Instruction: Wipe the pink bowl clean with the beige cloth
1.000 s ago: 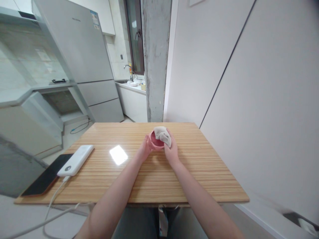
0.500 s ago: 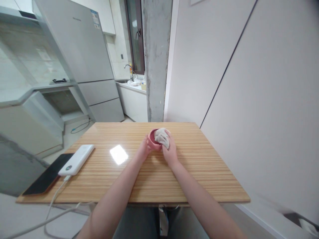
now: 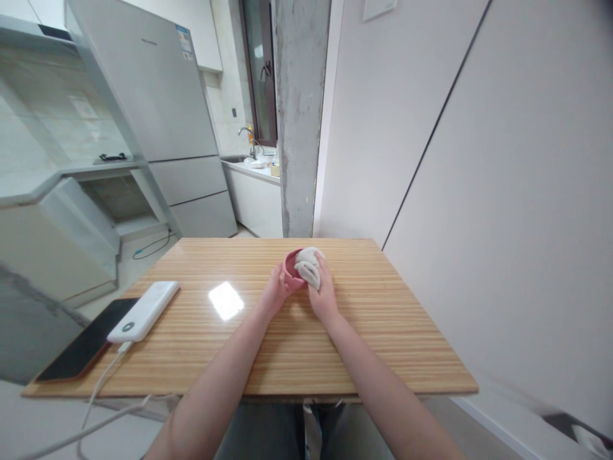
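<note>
A pink cup-like container is tilted on its side over the far middle of the wooden table, its opening turned to the right. My left hand is closed around its left side. In my right hand is a bunched whitish cloth, pressed at the container's opening, with part of it inside the rim. The fingertips of my right hand are partly hidden behind the cloth. Whether the container's underside touches the table, I cannot tell.
A white power bank with a plugged-in white cable lies at the table's left, overlapping a black flat phone-like slab. Beyond the table stand a fridge, a concrete pillar and a sink counter. A white wall runs along the right.
The cloth has shifted slightly and folded differently at the container's opening under my right hand. Both hands keep their hold. The whole view has shifted a little.
</note>
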`<state>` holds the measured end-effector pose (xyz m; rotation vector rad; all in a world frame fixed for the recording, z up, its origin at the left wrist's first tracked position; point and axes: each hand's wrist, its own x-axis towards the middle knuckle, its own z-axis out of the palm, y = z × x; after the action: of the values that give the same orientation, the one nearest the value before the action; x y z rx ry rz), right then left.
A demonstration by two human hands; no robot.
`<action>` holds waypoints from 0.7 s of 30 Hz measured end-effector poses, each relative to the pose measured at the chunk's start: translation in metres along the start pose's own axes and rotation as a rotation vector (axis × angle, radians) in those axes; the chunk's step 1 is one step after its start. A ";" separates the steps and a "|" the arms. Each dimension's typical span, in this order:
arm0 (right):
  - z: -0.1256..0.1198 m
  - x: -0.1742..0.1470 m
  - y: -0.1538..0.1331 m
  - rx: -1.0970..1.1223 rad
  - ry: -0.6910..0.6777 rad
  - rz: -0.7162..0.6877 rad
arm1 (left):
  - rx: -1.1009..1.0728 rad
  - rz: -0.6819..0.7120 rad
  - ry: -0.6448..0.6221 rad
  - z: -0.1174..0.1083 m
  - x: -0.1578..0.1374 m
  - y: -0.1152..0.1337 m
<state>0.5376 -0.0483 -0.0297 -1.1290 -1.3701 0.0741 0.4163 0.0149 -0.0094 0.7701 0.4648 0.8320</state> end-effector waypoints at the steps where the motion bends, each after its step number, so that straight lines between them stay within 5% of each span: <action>1: -0.004 0.001 0.003 0.011 0.025 0.002 | 0.014 -0.059 -0.058 0.001 -0.002 0.000; 5: -0.016 0.005 0.007 0.030 -0.056 0.004 | 0.075 -0.088 -0.016 0.004 -0.005 -0.002; 11: 0.002 0.002 -0.008 -0.026 -0.184 -0.029 | 0.024 0.223 0.077 -0.001 0.001 0.002; 17: -0.009 0.002 0.004 0.019 0.066 -0.005 | 0.084 -0.127 -0.047 -0.010 0.000 0.001; 21: -0.019 0.007 0.011 0.037 -0.019 0.019 | 0.138 -0.176 -0.005 -0.006 -0.001 -0.006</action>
<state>0.5608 -0.0496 -0.0284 -1.1135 -1.3696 0.1233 0.4146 0.0136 -0.0175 0.8451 0.5812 0.6388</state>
